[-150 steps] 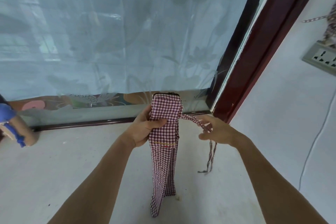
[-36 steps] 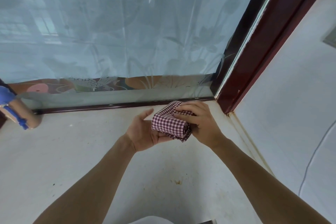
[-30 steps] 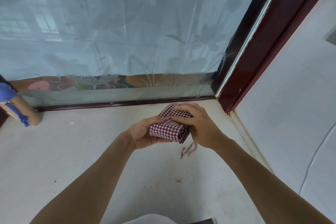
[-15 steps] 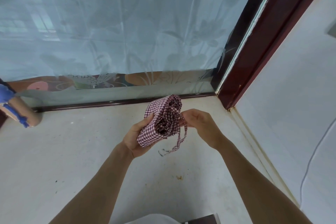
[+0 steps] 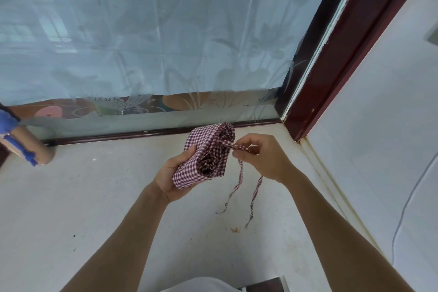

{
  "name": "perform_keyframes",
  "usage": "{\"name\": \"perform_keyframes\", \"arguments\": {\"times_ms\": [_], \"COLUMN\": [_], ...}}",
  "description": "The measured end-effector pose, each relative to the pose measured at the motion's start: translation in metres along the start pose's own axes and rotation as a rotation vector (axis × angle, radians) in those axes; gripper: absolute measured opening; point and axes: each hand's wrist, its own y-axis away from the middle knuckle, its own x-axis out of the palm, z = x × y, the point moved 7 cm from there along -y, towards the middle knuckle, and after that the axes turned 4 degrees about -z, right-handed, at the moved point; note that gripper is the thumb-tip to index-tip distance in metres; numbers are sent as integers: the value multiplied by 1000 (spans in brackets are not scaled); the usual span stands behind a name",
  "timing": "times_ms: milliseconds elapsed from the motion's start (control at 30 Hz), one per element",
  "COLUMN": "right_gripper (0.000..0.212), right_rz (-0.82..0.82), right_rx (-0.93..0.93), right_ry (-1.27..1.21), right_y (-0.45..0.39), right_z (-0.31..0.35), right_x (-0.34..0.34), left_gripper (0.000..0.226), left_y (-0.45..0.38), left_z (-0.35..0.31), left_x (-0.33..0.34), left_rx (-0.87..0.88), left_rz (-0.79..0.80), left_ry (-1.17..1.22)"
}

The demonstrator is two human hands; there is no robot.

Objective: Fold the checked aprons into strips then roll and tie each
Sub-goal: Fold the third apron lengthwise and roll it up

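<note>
Left hand (image 5: 174, 176) cups the rolled apron (image 5: 205, 156) from below, fingers curled round it, held in the air above the white ledge (image 5: 94, 208) near its far right corner by the window frame (image 5: 336, 54). Right hand (image 5: 263, 157) pinches a tie string (image 5: 231, 146) between thumb and fingertips just beside the roll. Roll is loose, red-white checked, open end showing; two string ends (image 5: 254, 193) dangle below.

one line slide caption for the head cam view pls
Left hand grips the rolled checked apron while the right hand pinches its tie strings above the white ledge.
</note>
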Motion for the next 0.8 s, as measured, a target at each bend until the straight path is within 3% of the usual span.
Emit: {"name": "perform_keyframes", "arguments": {"times_ms": [133, 267, 433, 567, 600, 700, 800], "right_gripper": [10, 11, 10, 8, 20, 53, 62], "right_rz": [-94, -194, -80, 91, 81, 47, 62], "right_rx": [-76, -143, 113, 471, 539, 681, 757], "right_ry": [308, 288, -5, -677, -769, -645, -560], "right_y": [-1, 2, -2, 11, 13, 18, 31], "right_z": [-1, -13, -30, -49, -59, -85, -105], "right_x": [-3, 23, 37, 51, 52, 65, 91], "left_gripper": [32, 47, 41, 51, 58, 78, 70], "left_y": [2, 1, -3, -12, -15, -20, -18], "left_z": [6, 14, 12, 16, 19, 27, 37], "left_x": [7, 24, 18, -2, -8, -27, -45], "left_rx": [-14, -18, -54, -86, -96, -68, 0], "left_rz": [10, 38, -20, -49, -79, -255, -398], "left_ry": [48, 33, -24, -195, -256, -516, -726]}}
